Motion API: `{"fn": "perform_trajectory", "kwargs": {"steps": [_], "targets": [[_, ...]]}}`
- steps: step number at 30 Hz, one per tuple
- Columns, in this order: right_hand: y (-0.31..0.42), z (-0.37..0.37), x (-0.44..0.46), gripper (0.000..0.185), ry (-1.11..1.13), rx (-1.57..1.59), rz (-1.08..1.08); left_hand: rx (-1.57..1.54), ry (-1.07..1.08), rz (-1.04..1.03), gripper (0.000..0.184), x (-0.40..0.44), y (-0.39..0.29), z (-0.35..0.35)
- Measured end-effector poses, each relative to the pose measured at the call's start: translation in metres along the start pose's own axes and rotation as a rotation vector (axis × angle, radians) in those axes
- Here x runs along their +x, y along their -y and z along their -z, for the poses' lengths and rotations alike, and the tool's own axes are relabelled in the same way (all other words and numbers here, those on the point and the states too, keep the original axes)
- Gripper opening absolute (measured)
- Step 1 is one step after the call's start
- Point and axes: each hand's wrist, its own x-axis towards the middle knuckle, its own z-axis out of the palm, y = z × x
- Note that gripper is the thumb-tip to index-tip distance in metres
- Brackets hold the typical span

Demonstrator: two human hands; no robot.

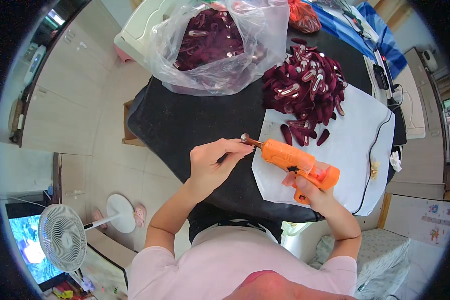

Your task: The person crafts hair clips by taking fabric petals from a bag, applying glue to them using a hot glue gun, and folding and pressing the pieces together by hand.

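My right hand [319, 192] is wrapped round the handle of an orange hot glue gun [287, 154], whose nozzle points left. At the nozzle tip, my left hand [216, 161] is closed with thumb and forefinger in a pinch on a small shiny round piece [244, 137]. The nozzle and the piece are touching or very near; I cannot tell which. Beyond the gun lies a heap of dark red velvet snap hair clips [307, 82]. Several loose clips [323, 137] are on the white sheet [357, 130] near the gun.
A clear plastic bag [205, 82] full of dark red clips stands at the back left of the black table [185, 117]. A black cable [372, 155] crosses the sheet on the right. A red bag [304, 17] sits at the back; a white fan [65, 237] stands left.
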Motion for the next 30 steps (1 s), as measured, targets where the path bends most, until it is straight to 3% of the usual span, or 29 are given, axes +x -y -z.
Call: {"fn": "perform_trajectory", "kwargs": {"steps": [10, 13, 22, 30], "targets": [[-0.008, -0.001, 0.003, 0.013, -0.006, -0.048, 0.116, -0.088, 0.029, 0.024, 0.014, -0.002, 0.004, 0.002], [-0.002, -0.002, 0.003, 0.01, -0.009, -0.06, 0.063, -0.082, 0.032, 0.004, 0.014, -0.002, 0.005, 0.002], [-0.01, 0.0, 0.004, 0.01, -0.004, -0.029, 0.13, -0.107, 0.084, 0.039, 0.007, -0.002, 0.003, 0.005], [0.003, -0.002, 0.003, 0.011, -0.006, 0.017, 0.018, -0.179, 0.051, 0.036, 0.013, -0.003, 0.005, 0.002]]}}
